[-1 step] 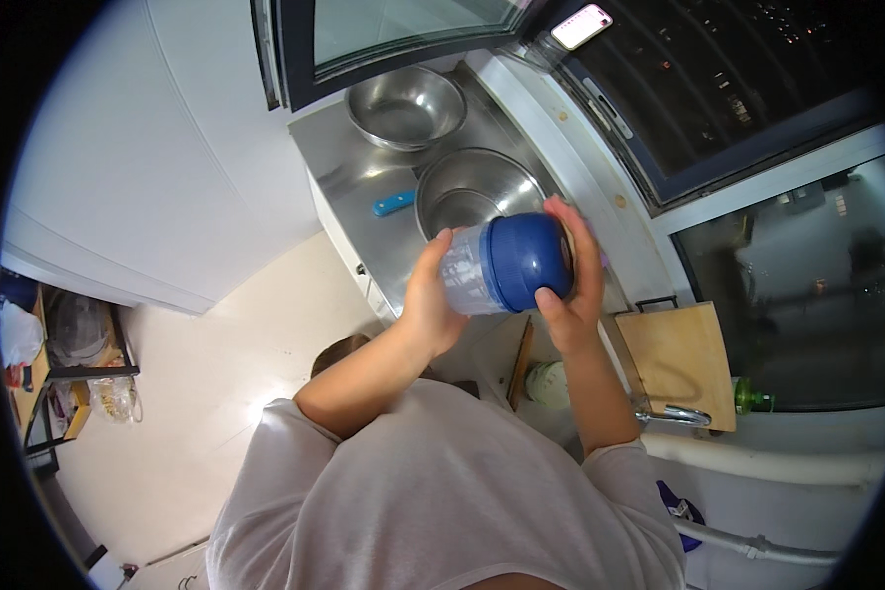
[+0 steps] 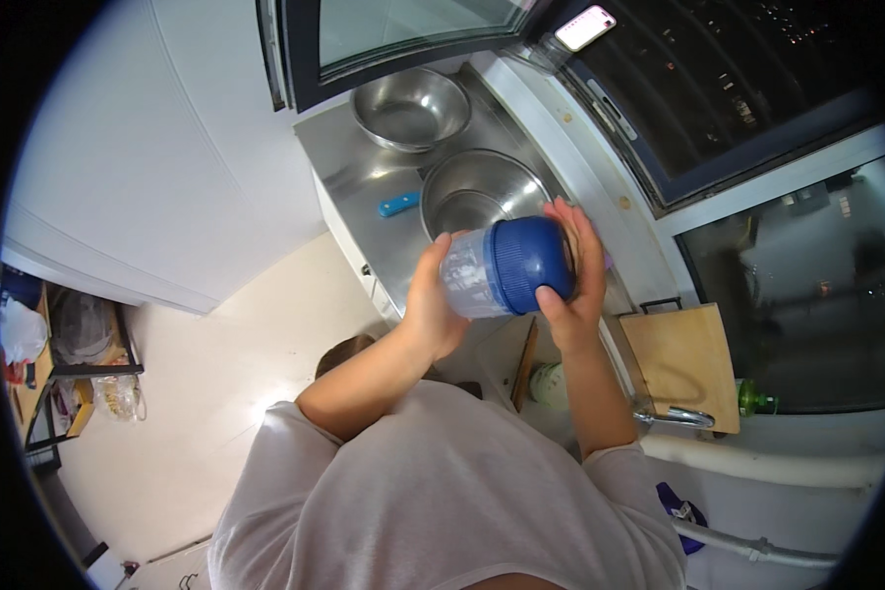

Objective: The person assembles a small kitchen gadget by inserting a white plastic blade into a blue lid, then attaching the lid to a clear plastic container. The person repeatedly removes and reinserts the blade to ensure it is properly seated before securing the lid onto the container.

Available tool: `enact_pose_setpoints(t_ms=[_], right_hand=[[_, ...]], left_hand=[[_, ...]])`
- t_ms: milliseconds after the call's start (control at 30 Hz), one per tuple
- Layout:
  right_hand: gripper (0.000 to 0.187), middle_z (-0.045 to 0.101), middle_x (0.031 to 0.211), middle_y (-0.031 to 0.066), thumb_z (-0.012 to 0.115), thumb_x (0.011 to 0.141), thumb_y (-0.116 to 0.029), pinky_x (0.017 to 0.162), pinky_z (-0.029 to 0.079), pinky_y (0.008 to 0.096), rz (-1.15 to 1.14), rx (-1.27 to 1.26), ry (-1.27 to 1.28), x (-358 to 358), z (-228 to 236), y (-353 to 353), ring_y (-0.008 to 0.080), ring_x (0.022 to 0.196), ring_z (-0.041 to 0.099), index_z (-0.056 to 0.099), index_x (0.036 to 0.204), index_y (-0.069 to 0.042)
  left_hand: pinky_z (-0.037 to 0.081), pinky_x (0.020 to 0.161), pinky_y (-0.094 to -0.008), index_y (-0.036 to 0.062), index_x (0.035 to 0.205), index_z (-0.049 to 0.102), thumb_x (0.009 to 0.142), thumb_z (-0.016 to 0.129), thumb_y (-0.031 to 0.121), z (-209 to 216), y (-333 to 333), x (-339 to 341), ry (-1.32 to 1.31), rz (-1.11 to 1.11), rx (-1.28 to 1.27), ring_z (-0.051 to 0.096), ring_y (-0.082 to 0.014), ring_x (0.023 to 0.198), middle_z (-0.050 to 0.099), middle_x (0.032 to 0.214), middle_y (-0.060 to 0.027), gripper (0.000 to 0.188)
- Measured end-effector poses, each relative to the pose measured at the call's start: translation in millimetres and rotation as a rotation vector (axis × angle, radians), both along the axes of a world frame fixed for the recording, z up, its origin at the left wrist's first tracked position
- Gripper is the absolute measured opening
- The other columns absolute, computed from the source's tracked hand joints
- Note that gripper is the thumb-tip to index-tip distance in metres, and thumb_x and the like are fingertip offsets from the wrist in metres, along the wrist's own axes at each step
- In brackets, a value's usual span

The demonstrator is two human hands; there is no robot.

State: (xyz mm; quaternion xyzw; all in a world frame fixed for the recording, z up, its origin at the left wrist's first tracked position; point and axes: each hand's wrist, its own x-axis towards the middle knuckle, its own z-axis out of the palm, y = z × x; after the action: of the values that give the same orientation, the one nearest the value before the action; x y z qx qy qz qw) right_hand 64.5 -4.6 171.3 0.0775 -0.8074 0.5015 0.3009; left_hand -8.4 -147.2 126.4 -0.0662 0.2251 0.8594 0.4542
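I hold a clear plastic jar (image 2: 472,275) with a blue screw lid (image 2: 526,261), tipped on its side at chest height above a steel counter (image 2: 359,167). My left hand (image 2: 431,300) wraps the clear body. My right hand (image 2: 572,280) grips around the blue lid, fingers over its top and thumb underneath. Whether the jar holds anything cannot be made out. Just beyond the jar, a large steel bowl (image 2: 472,192) sits on the counter.
A second steel bowl (image 2: 411,106) stands further back, with a small blue-handled tool (image 2: 398,204) beside the nearer bowl. A wooden cutting board (image 2: 683,364), a faucet (image 2: 674,417) and a green bottle (image 2: 752,398) lie to the right. A phone (image 2: 585,27) rests on the window sill.
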Motion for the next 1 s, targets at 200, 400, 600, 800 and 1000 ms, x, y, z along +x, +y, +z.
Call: enact_pose_setpoints(t_ms=[200,400,600,800,1000], right_hand=[[0.066,0.042,0.133,0.0171,0.060,0.081,-0.019,0.103,0.030,0.0354,0.111,-0.423,-0.122,-10,-35,-18,0.0233,0.121,0.042,0.031,0.138,0.000],[0.082,0.039,0.135,0.0187,0.069,0.078,-0.026,0.102,0.032,0.0362,0.411,-0.699,-0.150,-23,-63,-64,0.0240,0.122,0.041,0.023,0.142,-0.004],[0.110,0.033,0.139,0.0153,0.085,0.060,-0.024,0.104,0.034,0.0418,0.702,-0.967,-0.270,-37,-68,-126,0.0268,0.128,0.037,0.015,0.144,-0.007],[0.108,0.036,0.133,0.0109,0.085,0.056,-0.013,0.102,0.036,0.0398,0.744,-0.683,-0.372,-49,-75,-220,0.0240,0.124,0.038,0.018,0.141,-0.010],[0.101,0.041,0.128,0.0131,0.082,0.058,-0.006,0.098,0.042,0.0389,0.721,-0.438,-0.371,-75,-74,-340,0.0239,0.119,0.045,0.020,0.138,-0.006]], left_hand=[[0.045,0.090,-0.0500,0.0126,0.133,0.035,0.080,0.046,0.049,-7,-46,14,0.222,-0.027,-0.031,0.049,-0.0336,0.115,0.047,0.128,-0.0129,0.066],[0.048,0.082,-0.0460,0.0161,0.134,0.027,0.080,0.053,0.044,-10,-100,39,0.244,0.186,-0.144,0.047,-0.0308,0.115,0.043,0.128,-0.0109,0.065],[0.049,0.083,-0.0433,0.0085,0.131,0.039,0.078,0.051,0.046,-11,-165,44,0.151,0.302,0.001,0.053,-0.0292,0.110,0.052,0.123,-0.0115,0.066],[0.028,0.104,-0.0448,0.0123,0.138,0.032,0.080,0.050,0.045,-21,-244,45,0.154,0.487,-0.010,0.038,-0.0275,0.125,0.039,0.137,-0.0101,0.069],[0.026,0.105,-0.0459,0.0100,0.143,0.021,0.089,0.046,0.048,-44,-371,29,0.286,0.531,-0.461,0.027,-0.0254,0.132,0.032,0.141,-0.0107,0.071]])
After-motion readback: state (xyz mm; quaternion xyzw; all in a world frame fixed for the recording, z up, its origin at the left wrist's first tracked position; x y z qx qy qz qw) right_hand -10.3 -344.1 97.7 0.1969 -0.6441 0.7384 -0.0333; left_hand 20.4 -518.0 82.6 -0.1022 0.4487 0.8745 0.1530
